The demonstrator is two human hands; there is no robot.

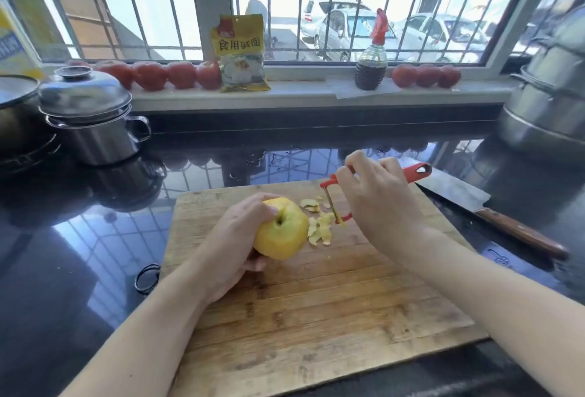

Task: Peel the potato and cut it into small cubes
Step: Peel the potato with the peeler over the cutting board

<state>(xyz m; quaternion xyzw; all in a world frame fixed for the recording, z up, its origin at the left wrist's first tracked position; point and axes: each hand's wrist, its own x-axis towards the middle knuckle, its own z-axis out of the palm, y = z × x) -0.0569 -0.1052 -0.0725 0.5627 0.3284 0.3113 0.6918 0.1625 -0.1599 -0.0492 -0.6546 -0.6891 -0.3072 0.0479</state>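
A yellow potato [283, 232], mostly peeled with a dark pit near its top, is gripped by my left hand [234, 244] just above the wooden cutting board [316, 317]. My right hand [376, 203] holds a red peeler [335, 203] by its handle, blade a little to the right of the potato and apart from it. Peel strips [319, 225] lie on the board between potato and peeler.
A knife with a brown wooden handle [519, 232] lies on the black counter right of the board. A lidded steel pot [91, 118] stands at the left, large steel pans [544, 102] at the right. Tomatoes [180, 75], a yellow packet [242, 51] and a dark bottle [370, 64] line the windowsill.
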